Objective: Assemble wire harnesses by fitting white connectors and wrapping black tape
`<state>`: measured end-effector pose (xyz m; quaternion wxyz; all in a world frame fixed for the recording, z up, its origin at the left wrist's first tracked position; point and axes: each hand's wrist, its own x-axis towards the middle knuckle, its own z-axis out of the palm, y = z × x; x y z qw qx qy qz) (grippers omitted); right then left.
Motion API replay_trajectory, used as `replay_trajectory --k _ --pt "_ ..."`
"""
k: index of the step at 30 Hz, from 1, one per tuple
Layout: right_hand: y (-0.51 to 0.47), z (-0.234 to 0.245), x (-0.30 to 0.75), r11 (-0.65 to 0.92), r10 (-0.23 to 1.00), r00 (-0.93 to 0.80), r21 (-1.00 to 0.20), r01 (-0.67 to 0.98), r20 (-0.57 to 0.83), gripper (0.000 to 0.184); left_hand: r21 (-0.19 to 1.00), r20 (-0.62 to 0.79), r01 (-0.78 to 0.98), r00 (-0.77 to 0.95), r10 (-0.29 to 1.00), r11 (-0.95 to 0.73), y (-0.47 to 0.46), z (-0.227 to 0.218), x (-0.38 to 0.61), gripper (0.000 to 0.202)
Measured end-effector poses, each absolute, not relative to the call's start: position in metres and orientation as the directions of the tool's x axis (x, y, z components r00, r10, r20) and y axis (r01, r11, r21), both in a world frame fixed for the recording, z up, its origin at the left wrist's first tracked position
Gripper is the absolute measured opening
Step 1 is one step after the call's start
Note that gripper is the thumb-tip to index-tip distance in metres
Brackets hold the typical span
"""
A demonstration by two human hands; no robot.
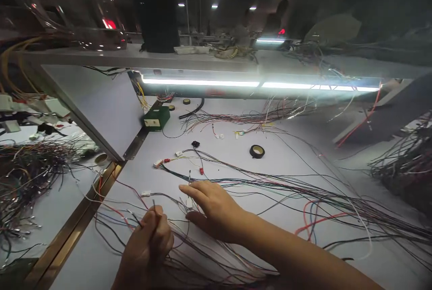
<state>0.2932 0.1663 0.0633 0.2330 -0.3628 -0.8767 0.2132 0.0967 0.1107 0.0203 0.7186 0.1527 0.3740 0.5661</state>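
My left hand is closed in a pinch, with the thin dark end of a wire poking up above the thumb and forefinger. My right hand lies low over the table with its fingers stretched out and the thumb apart. By its fingertips is a small white connector, partly covered, and I cannot tell whether the hand touches it. Another white connector with dark wires lies just beyond the left hand. Farther off are a white connector on a wire bundle and a red connector.
A roll of black tape lies mid-table. A green box stands against the left partition. Long wire bundles run to the right. A lit shelf spans the back, and tangled wires heap at the left.
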Motion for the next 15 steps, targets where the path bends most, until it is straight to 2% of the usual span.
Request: replay_trajectory --k 2,4,7,9,11,15 --pt "0.164 0.050 0.317 0.554 0.816 -0.563 -0.458 0.695 0.132 0.054 0.620 -0.313 -0.737 0.082 0.946 0.269 0.113 0.025 0.093 0.018" --pt "0.158 0.040 0.338 0.483 0.849 -0.528 -0.406 0.776 0.002 0.038 0.576 -0.285 -0.778 0.098 0.953 0.252 0.112 0.028 0.092 0.017" --pt "0.152 0.037 0.357 0.528 0.745 -0.652 -0.476 0.703 -0.137 0.024 0.508 -0.285 -0.821 0.128 0.950 0.263 0.110 0.027 0.095 0.024" --pt "0.162 0.041 0.359 0.507 0.715 -0.682 -0.561 0.655 -0.150 0.023 0.493 -0.288 -0.832 0.120 0.950 0.255 0.110 0.023 0.096 0.024" --pt "0.190 0.044 0.355 0.409 0.797 -0.588 -0.595 0.692 -0.137 0.021 0.490 -0.336 -0.825 0.118 0.934 0.280 0.111 0.018 0.095 0.021" --pt "0.273 0.041 0.331 0.252 0.935 -0.346 -0.545 0.800 -0.076 0.028 0.460 -0.499 -0.810 0.104 0.860 0.365 0.114 0.011 0.090 0.040"
